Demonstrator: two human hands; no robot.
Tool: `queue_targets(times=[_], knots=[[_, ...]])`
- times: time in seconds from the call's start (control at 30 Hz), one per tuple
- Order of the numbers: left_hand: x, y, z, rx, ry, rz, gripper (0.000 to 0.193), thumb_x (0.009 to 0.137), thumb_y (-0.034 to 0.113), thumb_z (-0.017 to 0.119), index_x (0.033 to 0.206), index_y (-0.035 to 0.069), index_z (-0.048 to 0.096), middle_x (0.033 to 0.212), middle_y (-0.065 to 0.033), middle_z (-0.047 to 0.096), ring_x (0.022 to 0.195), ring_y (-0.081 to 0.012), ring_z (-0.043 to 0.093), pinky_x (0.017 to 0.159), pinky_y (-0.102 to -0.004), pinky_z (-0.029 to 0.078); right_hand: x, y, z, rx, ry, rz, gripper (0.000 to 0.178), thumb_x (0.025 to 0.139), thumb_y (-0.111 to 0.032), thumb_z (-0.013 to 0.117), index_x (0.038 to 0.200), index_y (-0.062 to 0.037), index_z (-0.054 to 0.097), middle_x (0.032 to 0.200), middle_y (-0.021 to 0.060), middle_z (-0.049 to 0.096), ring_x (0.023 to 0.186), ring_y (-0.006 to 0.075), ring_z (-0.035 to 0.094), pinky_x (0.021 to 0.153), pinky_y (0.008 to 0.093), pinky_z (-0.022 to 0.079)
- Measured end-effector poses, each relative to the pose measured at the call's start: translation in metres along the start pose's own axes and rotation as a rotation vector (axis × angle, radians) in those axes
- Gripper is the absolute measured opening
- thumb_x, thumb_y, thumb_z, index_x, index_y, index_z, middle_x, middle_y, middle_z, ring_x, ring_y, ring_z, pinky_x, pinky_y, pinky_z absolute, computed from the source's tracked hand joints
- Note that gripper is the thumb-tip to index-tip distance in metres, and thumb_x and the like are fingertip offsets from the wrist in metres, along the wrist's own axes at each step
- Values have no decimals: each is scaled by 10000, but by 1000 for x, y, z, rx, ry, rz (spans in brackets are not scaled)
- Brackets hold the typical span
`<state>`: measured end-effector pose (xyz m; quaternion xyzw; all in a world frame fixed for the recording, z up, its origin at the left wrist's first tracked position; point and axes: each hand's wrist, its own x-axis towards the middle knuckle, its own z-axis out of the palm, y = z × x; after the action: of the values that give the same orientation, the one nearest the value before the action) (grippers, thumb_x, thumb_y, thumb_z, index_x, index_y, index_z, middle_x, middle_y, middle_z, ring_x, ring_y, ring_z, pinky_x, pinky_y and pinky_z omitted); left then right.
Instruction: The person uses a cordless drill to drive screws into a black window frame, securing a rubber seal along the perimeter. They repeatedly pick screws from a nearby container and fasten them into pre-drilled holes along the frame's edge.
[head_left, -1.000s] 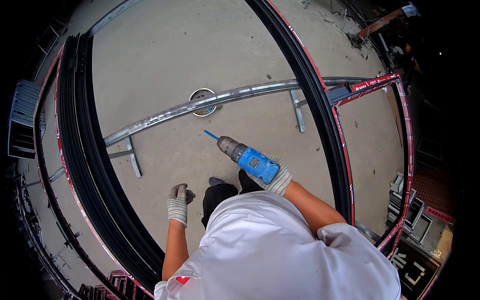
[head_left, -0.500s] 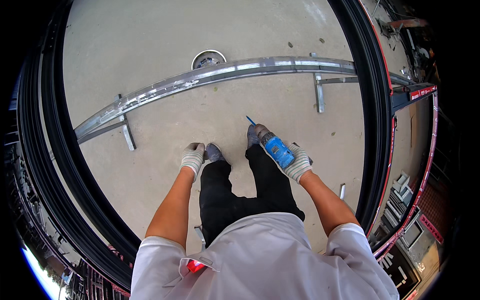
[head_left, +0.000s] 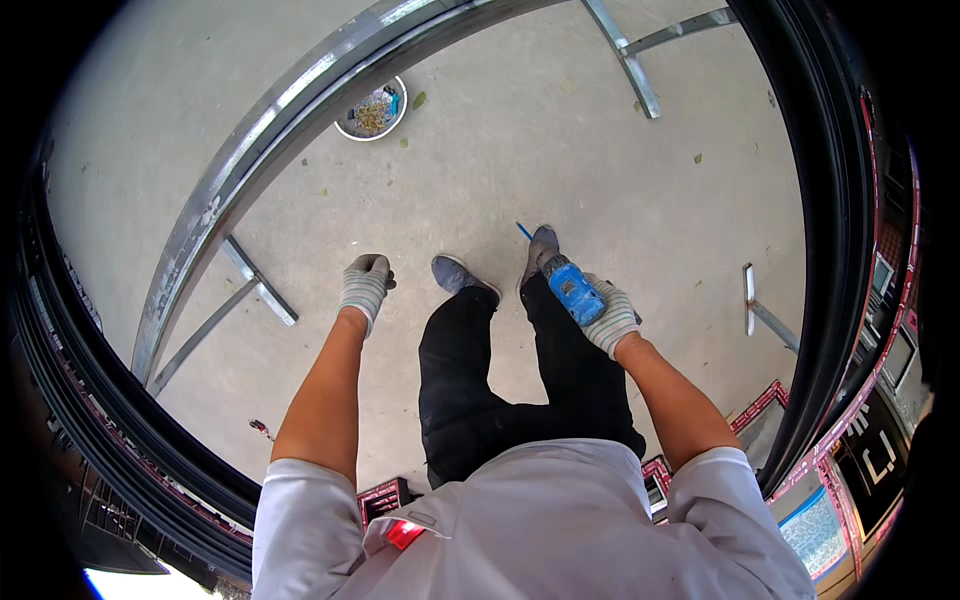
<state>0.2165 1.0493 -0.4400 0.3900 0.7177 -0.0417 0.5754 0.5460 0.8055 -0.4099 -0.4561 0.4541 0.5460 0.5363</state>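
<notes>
drill (head_left: pixel 573 288) blue | gloves (head_left: pixel 364 286) grey-white | trousers (head_left: pixel 500 380) black | shirt (head_left: pixel 540 530) white | rail (head_left: pixel 250 170) silver

Metal rail (head_left: pixel 250 150) and bowl (head_left: pixel 371 108) now farther left, nearer.

Blue drill (head_left: pixel 571 287), bit seemingly floorward
</notes>
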Motion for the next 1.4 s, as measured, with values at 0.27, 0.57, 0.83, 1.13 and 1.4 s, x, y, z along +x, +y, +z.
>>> queue_targets(times=[0.27, 0.57, 0.83, 1.13, 1.4], knots=[[91, 5, 39, 87, 93, 149, 320, 940, 236, 590, 1135, -5, 670, 949, -123, 713, 815, -203, 694, 773, -340, 541, 79, -24, -73, -1135, -200, -352, 198, 935, -146, 582, 1114, -65, 601, 983, 113, 682, 932, 251, 670, 823, 341, 540], [226, 5, 64, 475, 137, 393, 396, 917, 295, 617, 1193, 15, 667, 1112, -192, 719, 1033, -290, 691, 922, -386, 518, 81, -21, -62, -2264, 52, -868, 437, 755, -281, 719, 1141, -120, 593, 989, 160, 671, 960, 338, 651, 844, 428, 506], [321, -12, 56, 611, 243, 446, 488, 919, 282, 643, 1330, 25, 585, 1244, -185, 672, 1120, -285, 656, 987, -365, 490, 88, -11, -88, -2116, -17, -1209, 463, 755, -255, 727, 1176, -110, 600, 932, 116, 646, 912, 308, 636, 827, 423, 499], [415, 3, 61, 777, 368, 587, 590, 887, 287, 601, 1419, 48, 510, 1495, -203, 451, 1358, -352, 466, 1126, -395, 389, 94, -7, -92, -2101, 195, -1302, 509, 705, -208, 854, 1142, -120, 607, 931, 77, 642, 862, 290, 631, 789, 404, 508], [477, 12, 57, 841, 355, 667, 638, 857, 292, 625, 1429, 39, 495, 1467, -205, 477, 1342, -372, 472, 1131, -389, 380, 95, -14, -78, -2184, 244, -1201, 565, 712, -204, 859, 1195, -113, 581, 995, 101, 642, 934, 301, 624, 815, 428, 511]])
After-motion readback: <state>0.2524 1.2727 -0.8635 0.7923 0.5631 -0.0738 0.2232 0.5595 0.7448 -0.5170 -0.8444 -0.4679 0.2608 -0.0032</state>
